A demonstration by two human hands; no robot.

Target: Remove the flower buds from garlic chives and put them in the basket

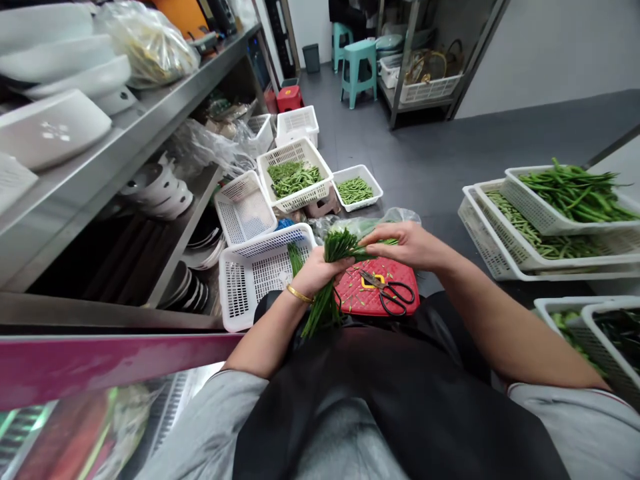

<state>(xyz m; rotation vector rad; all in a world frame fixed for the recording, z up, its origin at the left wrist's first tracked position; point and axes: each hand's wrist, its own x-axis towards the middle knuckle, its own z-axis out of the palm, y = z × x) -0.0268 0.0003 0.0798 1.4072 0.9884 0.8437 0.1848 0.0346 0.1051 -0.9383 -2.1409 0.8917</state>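
Note:
A bundle of long green stems [323, 313] is wrapped in my left hand [320, 272], its cut-looking ends up and the rest hanging down over my lap. My right hand [405, 245] is at the right side of the bundle, thumb and fingers closed around some green stems that stick out sideways. Black-handled scissors [387, 291] lie on a red stool top [360, 303] just below my hands, among small green bits. Left of my left hand, a white basket [253, 283] holds a few more green stems [296, 259].
White baskets with green beans [300, 180] stand ahead on the floor, with a smaller bean tray [356, 190] beside them. Stacked baskets of green vegetables [575, 193] are at the right. A metal shelf [150, 127] with white dishes runs along the left. Teal stools [359, 70] stand farther back.

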